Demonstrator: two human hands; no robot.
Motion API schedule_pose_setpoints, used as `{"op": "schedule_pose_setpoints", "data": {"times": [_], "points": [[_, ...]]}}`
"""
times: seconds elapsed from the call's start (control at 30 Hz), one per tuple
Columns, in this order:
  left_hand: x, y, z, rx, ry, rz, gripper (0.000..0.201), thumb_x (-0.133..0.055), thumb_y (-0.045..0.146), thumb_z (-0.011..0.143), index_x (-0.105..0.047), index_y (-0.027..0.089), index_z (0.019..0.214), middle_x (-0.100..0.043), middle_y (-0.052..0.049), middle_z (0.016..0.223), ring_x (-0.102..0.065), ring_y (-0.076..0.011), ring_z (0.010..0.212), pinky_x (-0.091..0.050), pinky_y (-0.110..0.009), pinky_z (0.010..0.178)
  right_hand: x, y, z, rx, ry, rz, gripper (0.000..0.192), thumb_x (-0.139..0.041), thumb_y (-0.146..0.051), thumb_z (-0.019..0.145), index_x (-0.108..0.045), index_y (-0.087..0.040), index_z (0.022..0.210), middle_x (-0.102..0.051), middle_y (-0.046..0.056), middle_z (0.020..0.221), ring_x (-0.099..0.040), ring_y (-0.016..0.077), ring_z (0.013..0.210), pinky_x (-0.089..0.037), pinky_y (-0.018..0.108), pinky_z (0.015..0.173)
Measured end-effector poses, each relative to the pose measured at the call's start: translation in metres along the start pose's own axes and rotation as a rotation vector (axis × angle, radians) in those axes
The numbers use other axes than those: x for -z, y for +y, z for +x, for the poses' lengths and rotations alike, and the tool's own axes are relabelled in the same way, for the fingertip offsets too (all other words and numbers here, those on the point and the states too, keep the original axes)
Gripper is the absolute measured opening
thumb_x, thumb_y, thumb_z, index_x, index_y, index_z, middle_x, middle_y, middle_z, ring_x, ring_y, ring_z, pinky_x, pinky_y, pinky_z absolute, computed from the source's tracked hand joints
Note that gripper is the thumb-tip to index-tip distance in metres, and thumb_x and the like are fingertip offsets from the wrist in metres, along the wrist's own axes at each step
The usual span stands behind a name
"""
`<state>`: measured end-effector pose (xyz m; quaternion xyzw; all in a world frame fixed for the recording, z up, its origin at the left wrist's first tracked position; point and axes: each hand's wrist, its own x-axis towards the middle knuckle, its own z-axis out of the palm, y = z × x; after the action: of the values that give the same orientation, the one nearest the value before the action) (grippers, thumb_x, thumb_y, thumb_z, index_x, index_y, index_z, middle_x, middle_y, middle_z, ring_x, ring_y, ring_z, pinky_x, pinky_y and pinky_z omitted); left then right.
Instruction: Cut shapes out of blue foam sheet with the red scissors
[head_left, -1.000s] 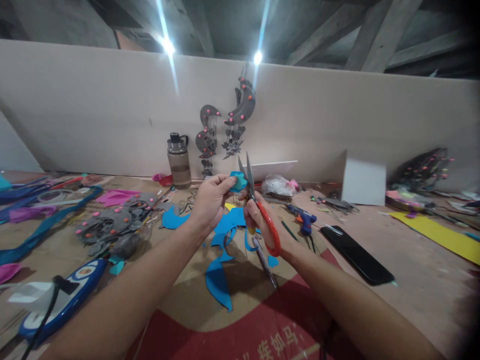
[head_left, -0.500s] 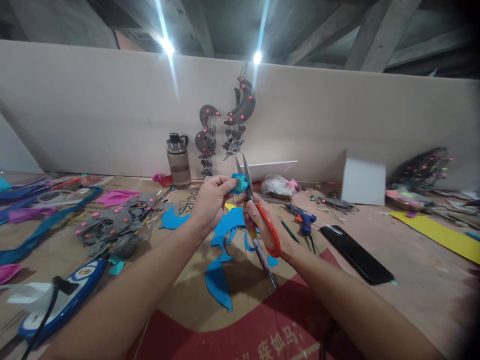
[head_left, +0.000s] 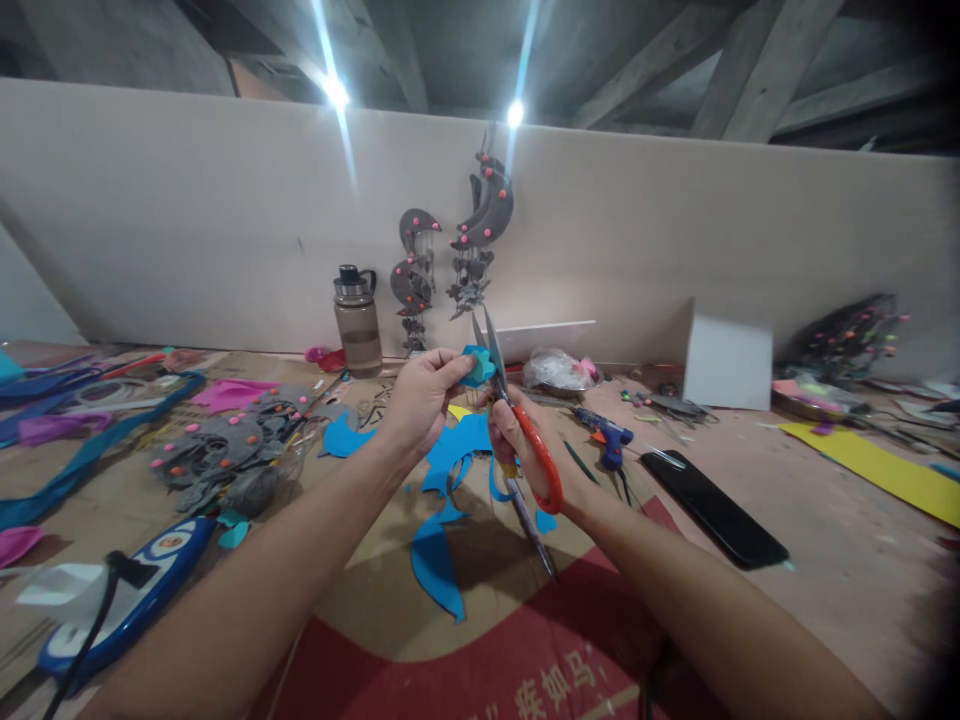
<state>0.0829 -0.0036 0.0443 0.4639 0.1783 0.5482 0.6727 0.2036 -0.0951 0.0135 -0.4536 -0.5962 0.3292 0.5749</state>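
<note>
My left hand (head_left: 420, 400) pinches a small teal foam piece (head_left: 474, 365) in front of me, above the table. My right hand (head_left: 525, 440) grips red-handled scissors (head_left: 517, 420), their blades pointing up and slightly apart, right beside the foam piece. Below my hands lie blue foam offcuts (head_left: 442, 500) on brown cardboard (head_left: 480, 590). A pen (head_left: 531, 525) lies beneath my right wrist.
A water bottle (head_left: 358, 320) stands by the back wall under hanging grey moon ornaments (head_left: 450, 250). A blue glue gun (head_left: 609, 435), a black phone (head_left: 712, 510) and a yellow sheet (head_left: 870, 465) lie to the right. Grey felt pieces (head_left: 225, 450) and ribbons cover the left.
The scissors shifted slightly left toward the foam piece and their blades narrowed a little. My hands otherwise stay in place.
</note>
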Motion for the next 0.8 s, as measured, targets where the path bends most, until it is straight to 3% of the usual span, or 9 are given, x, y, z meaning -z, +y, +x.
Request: {"op": "schedule_pose_setpoints", "data": {"times": [0.53, 0.8], "points": [[0.004, 0.007, 0.003, 0.010, -0.017, 0.056, 0.024, -0.088, 0.023, 0.057, -0.066, 0.013, 0.062, -0.066, -0.002, 0.065, -0.058, -0.0093, 0.062, -0.046, -0.022, 0.064, 0.004, 0.006, 0.002, 0.008, -0.008, -0.051, 0.044, -0.055, -0.066, 0.095, -0.048, -0.023, 0.087, -0.039, -0.006, 0.065, -0.037, 0.0108, 0.052, -0.033, 0.025, 0.047], [0.013, 0.010, 0.008, 0.025, -0.095, 0.066, 0.030, -0.092, 0.027, 0.054, -0.066, 0.013, 0.062, -0.067, -0.002, 0.064, -0.058, -0.0100, 0.060, -0.048, -0.024, 0.065, 0.006, 0.007, 0.002, 0.047, 0.003, -0.133, 0.043, -0.053, -0.065, 0.095, -0.054, -0.022, 0.089, -0.039, -0.005, 0.064, -0.037, 0.0119, 0.053, -0.035, 0.025, 0.048]]}}
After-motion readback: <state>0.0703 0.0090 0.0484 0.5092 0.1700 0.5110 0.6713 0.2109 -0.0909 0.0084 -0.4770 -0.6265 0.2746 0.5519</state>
